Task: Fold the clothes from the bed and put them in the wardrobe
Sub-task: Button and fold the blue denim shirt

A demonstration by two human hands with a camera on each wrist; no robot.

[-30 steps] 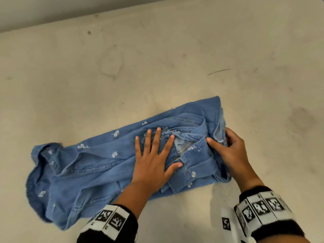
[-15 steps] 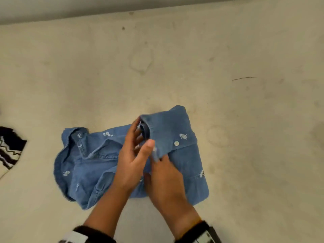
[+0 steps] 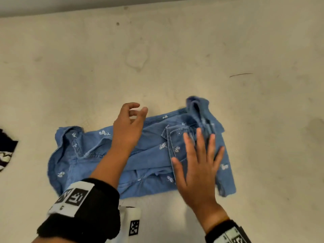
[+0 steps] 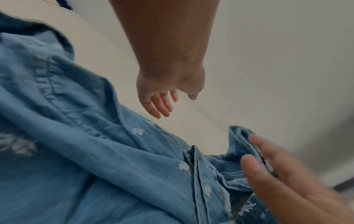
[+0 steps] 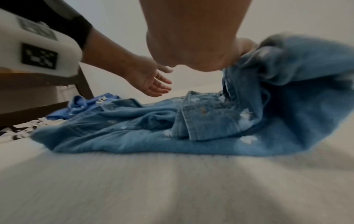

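A blue denim shirt [image 3: 149, 160] with small white embroidery lies partly folded on the beige bed sheet [image 3: 175, 50], collar end to the left. My right hand [image 3: 199, 155] lies flat on the folded-over sleeve and cuff at the shirt's right end, fingers straight and spread. My left hand [image 3: 135, 111] hovers above the shirt's far edge with loosely curled fingers and holds nothing. The left wrist view shows the left hand [image 4: 162, 104] clear of the shirt [image 4: 95, 159] and the right fingers [image 4: 268, 166] on the cloth. In the right wrist view the shirt [image 5: 191, 121] bunches up beside my palm.
A black-and-white patterned garment [image 3: 7, 148] lies at the left edge of the bed. Bare sheet surrounds the shirt on the far, right and near sides. The right wrist view shows a dark wooden frame [image 5: 38, 94] beyond the bed's left side.
Half a second ago both hands held the cuff, folding it over. Now the left hand has let go and lifted away, and the right hand presses flat on the fold.
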